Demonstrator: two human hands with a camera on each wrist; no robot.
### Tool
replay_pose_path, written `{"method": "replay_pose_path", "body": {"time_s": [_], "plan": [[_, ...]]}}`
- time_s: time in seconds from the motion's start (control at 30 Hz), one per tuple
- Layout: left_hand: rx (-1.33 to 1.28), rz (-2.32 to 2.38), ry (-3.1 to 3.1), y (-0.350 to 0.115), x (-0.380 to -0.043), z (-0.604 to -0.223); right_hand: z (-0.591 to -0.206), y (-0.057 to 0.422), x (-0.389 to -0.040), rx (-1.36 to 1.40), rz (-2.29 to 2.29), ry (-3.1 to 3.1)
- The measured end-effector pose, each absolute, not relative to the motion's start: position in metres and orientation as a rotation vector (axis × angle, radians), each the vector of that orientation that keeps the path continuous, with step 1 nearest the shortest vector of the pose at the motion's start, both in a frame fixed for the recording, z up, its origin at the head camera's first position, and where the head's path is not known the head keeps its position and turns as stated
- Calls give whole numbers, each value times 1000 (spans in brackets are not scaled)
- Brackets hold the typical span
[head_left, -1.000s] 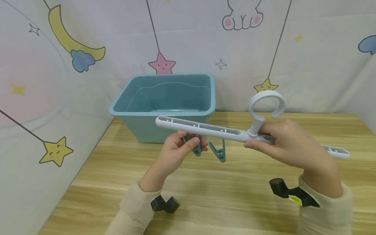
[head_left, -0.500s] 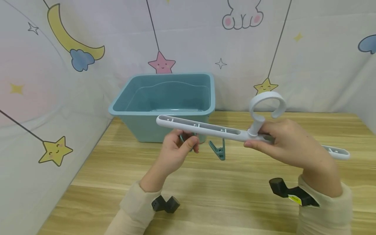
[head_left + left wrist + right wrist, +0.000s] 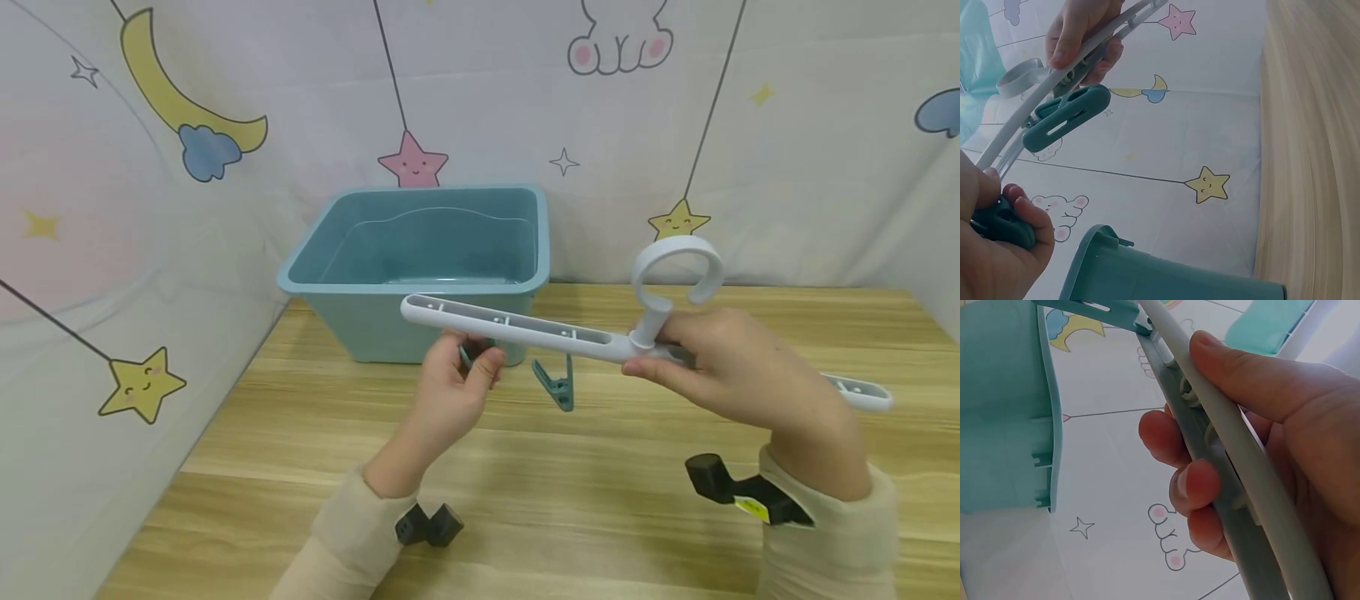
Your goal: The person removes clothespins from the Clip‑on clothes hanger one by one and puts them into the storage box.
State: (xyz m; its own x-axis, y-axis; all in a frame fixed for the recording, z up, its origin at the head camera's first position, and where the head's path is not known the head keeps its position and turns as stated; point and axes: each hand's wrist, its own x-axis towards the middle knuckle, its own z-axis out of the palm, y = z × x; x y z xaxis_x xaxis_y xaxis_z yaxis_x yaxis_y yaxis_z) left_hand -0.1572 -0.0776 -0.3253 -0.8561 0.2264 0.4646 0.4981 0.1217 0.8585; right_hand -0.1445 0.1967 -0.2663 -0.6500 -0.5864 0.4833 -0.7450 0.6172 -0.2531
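Note:
A white hanger with a hook is gripped near its middle by my right hand, thumb along the front and fingers behind. Below the hanger's left half, my left hand pinches a teal clip, mostly covered by the fingers in the head view. A second teal clip hangs from the hanger between the two hands. The left wrist view shows this hanging clip close up, attached along the bar. In the right wrist view, fingers wrap the bar's underside.
A teal plastic bin stands at the back left of the wooden table, behind the hanger's left end. A patterned white curtain hangs behind the table and along its left side.
My left hand has shifted slightly left with its clip, which has turned and is now more hidden behind the fingers. My right hand and the hanger have barely moved.

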Motion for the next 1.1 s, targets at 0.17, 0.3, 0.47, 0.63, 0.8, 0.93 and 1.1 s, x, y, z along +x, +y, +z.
{"method": "replay_pose_path", "body": {"time_s": [0.17, 0.3, 0.47, 0.63, 0.8, 0.93, 1.1], "plan": [[-679, -1692, -2099, -74, -157, -328, -267, 194, -146, 1083, 647, -2485], [-657, -1569, -2038, -70, -157, -330, -268, 191, -146, 1072, 652, -2495], [-611, -1451, -1972, -66, -158, -334, -269, 188, -147, 1057, 664, -2516], [-564, -1410, -1921, -64, -161, -339, -270, 182, -147, 1020, 663, -2547], [-534, -1346, -1877, -64, -165, -343, -273, 177, -149, 1017, 684, -2546], [-530, -1244, -1839, -65, -168, -346, -276, 175, -151, 1047, 705, -2517], [-528, -1160, -1800, -64, -169, -348, -276, 175, -151, 1074, 724, -2512]]}}
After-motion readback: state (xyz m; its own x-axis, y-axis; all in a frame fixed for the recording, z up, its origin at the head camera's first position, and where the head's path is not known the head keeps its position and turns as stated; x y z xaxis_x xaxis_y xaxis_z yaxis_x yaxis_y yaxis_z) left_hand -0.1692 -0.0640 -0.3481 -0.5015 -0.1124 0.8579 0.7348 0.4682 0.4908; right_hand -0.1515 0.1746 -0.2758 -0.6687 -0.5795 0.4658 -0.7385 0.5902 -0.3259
